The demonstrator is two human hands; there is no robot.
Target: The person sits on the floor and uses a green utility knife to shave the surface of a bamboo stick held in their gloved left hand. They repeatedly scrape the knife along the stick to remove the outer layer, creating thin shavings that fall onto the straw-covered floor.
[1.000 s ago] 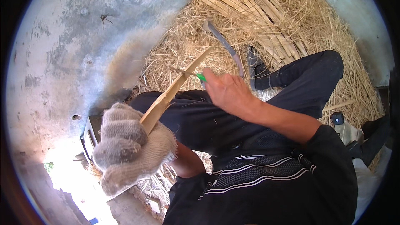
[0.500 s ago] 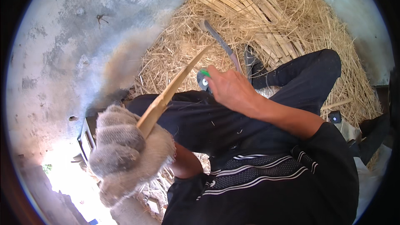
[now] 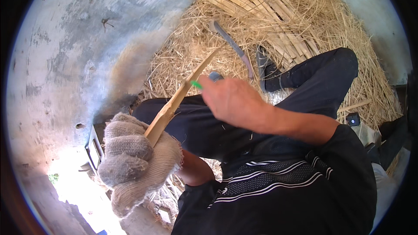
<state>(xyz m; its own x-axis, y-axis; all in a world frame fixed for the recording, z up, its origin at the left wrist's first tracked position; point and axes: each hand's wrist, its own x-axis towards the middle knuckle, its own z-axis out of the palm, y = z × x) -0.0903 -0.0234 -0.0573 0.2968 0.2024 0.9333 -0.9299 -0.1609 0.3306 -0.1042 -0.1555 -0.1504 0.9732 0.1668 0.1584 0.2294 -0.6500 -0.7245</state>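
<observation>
Beyond both hands I see a floor (image 3: 167,67) buried in dry, straw-coloured shavings, with a bundle of long, flat, pale wooden strips (image 3: 261,2) on it, well past the right fingers. A patchy, grey-white plastered wall (image 3: 74,43) rises ahead of the left fingers, and bright light spills in below them.

The left hand (image 3: 135,161), in a thick, greyish-white knitted glove, has its fingers curled tight around the broad end of a long, tapering, yellowish wooden strip (image 3: 174,100). The strip slants up and away from those fingers, its thin tip reaching past the right ones. The bare right hand (image 3: 233,104) is closed on a small bright-green-handled tool (image 3: 197,85) right beside the strip's upper half (too blurred for me to tell whether they touch).

Farther off from the right fingers, a grey, long-bladed knife with a brownish handle (image 3: 230,40) lies on the shavings. Just behind the gloved fingers stands a dark-framed, box-like object (image 3: 94,146); I cannot make out its inside.
</observation>
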